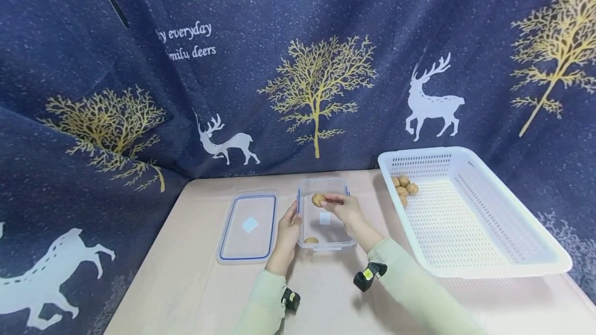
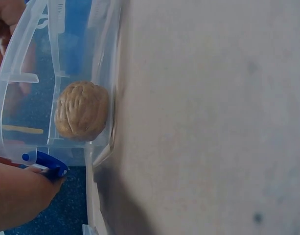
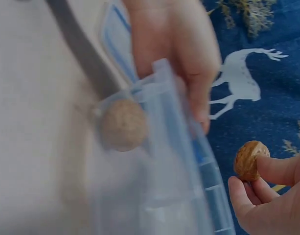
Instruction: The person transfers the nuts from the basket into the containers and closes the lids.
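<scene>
My right hand point(image 1: 348, 213) pinches a walnut point(image 1: 318, 200) between thumb and fingers, over a clear plastic container point(image 1: 326, 246). The right wrist view shows this walnut point(image 3: 247, 160) above the container's rim, apart from the wall. With its fingers on the left wall by a blue clip point(image 2: 51, 165), my left hand point(image 1: 288, 230) holds the container. Inside, another walnut point(image 1: 311, 240) lies in the near left corner; it shows through the wall as a ribbed brown walnut point(image 2: 81, 111) in the left wrist view.
A clear lid point(image 1: 248, 242) with a blue seal lies left of the container. To the right stands a large white perforated basket point(image 1: 410, 231), with several walnuts point(image 1: 403, 190) along its left side. A dark blue curtain point(image 1: 288, 25) hangs behind the pink-covered table point(image 1: 186, 293).
</scene>
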`<control>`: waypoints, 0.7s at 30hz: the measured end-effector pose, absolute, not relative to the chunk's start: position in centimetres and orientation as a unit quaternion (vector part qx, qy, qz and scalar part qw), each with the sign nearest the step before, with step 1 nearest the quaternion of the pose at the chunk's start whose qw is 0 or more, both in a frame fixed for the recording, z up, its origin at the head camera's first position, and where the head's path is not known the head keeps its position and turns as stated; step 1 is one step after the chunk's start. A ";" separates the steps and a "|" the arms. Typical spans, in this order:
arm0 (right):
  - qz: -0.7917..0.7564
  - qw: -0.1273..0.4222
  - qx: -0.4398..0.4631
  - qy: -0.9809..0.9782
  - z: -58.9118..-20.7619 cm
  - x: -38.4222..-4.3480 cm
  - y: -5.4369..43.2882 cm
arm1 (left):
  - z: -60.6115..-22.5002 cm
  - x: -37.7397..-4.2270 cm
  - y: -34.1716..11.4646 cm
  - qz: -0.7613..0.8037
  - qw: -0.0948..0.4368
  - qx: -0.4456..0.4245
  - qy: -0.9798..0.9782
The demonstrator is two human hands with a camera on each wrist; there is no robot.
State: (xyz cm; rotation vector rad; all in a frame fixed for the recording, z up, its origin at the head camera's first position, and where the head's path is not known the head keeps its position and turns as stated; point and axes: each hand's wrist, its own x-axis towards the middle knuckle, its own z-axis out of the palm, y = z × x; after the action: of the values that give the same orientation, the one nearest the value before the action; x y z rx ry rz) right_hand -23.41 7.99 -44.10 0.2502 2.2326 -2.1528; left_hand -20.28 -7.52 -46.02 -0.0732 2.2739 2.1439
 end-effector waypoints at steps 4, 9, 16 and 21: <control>-0.676 0.020 0.077 0.732 -45.2 -23.2 7.5 | -45.7 -20.0 -7.5 0.691 0.006 -0.019 0.722; -0.659 0.032 0.060 0.749 -46.2 -23.2 7.2 | -45.7 -20.1 -7.5 0.691 0.005 -0.022 0.722; -0.614 0.058 0.047 0.786 -47.1 -23.3 6.9 | -45.9 -20.2 -7.5 0.690 0.007 -0.024 0.723; -0.583 0.072 0.035 0.808 -47.6 -23.3 6.6 | -45.9 -20.2 -7.6 0.690 0.004 -0.022 0.723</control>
State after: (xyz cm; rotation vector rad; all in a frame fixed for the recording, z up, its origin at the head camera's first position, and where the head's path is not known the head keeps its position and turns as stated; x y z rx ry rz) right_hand -23.27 6.62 -47.60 0.1062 2.4292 -1.7526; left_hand -20.23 -7.56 -45.93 -0.0686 2.2668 2.1620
